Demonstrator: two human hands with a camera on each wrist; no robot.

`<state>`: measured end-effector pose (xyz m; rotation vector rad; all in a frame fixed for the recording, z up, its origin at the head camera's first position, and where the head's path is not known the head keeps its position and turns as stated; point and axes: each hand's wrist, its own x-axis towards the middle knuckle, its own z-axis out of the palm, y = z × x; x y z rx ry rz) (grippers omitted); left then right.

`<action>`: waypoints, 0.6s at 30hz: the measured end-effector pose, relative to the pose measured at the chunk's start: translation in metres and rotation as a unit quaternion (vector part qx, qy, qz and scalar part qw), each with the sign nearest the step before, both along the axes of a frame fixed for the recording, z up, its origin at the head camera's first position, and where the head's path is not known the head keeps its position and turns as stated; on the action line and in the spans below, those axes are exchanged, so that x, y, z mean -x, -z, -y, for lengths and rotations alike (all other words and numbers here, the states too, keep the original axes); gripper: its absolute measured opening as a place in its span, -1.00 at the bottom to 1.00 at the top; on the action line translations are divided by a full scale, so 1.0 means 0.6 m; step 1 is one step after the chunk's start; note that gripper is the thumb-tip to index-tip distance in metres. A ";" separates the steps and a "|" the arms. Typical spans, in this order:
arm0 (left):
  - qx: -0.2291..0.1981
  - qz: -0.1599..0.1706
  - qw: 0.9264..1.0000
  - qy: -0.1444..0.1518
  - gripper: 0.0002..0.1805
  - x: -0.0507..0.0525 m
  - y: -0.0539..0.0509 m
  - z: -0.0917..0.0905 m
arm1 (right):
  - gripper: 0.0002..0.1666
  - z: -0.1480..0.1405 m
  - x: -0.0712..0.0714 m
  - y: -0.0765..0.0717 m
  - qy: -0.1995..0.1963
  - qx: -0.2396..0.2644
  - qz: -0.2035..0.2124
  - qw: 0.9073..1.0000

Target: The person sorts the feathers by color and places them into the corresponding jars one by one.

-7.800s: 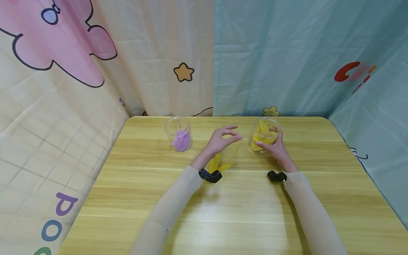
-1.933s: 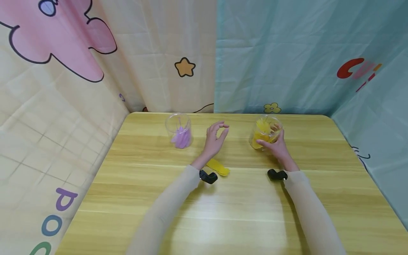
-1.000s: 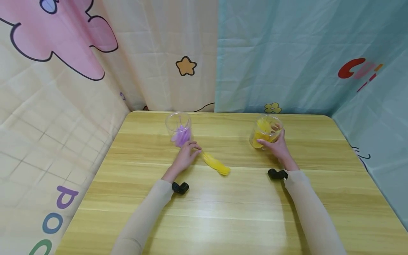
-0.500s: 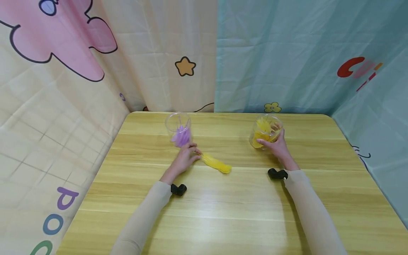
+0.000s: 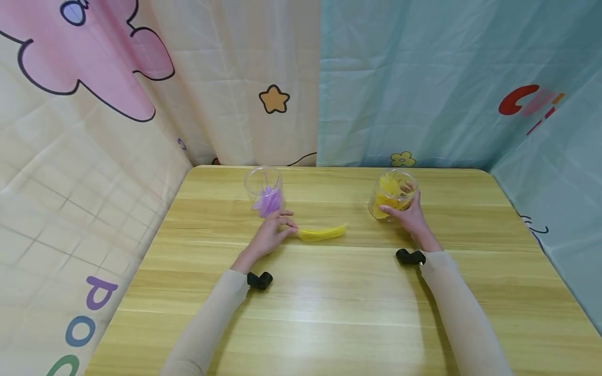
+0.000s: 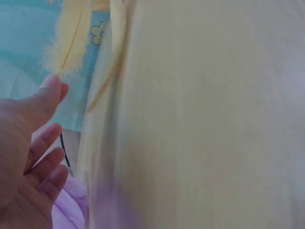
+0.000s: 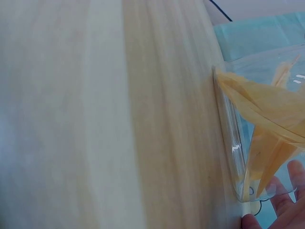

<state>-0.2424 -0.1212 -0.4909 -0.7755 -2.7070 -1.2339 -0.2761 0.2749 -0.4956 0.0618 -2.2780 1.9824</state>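
Observation:
A yellow feather [image 5: 323, 234] is pinched by one end between the thumb and index finger of my left hand [image 5: 269, 236], its vane pointing right. In the left wrist view the feather [image 6: 75, 33] rises from the fingertips, fluffy near the grip, while the other fingers are loosely bent. My right hand [image 5: 411, 215] grips the side of a clear plastic cup [image 5: 372, 204] on the table. Yellow feathers [image 5: 388, 201] stand crowded inside it. The right wrist view shows feathers [image 7: 267, 105] through the cup's wall and only some fingertips [image 7: 281, 200].
A second clear cup [image 5: 247, 187] holding purple feathers [image 5: 269, 201] stands behind my left hand. Both cups are near the back edge of the wooden table [image 5: 329, 324]. Printed curtains [image 5: 376, 94] hang behind the table and at its sides.
My left hand has moved left from near the right cup and taken the yellow feather lying on the table by its end. The feather's far end has swung up. My right hand stays on its cup.

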 end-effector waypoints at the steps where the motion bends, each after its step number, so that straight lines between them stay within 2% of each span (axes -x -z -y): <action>1: -0.009 -0.001 1.000 0.004 -0.91 0.000 -0.003 -0.001 | 0.18 0.000 0.000 0.000 0.000 -0.002 0.000 1.000; 5: -0.033 -0.009 0.999 0.024 -0.87 0.005 -0.020 -0.018 | 0.16 -0.001 -0.002 -0.002 0.002 -0.004 0.002 1.000; 10: -0.051 -0.014 0.997 0.048 -0.82 0.021 -0.052 -0.064 | 0.17 -0.003 -0.001 -0.002 -0.001 0.011 0.007 1.000; 13: -0.066 -0.010 0.997 0.043 -0.77 0.030 -0.078 -0.095 | 0.17 -0.003 0.000 -0.001 -0.007 0.018 0.012 1.000; 18: -0.119 -0.019 0.993 0.017 -0.74 0.044 -0.121 -0.146 | 0.14 -0.002 -0.001 -0.002 0.000 0.014 0.012 1.000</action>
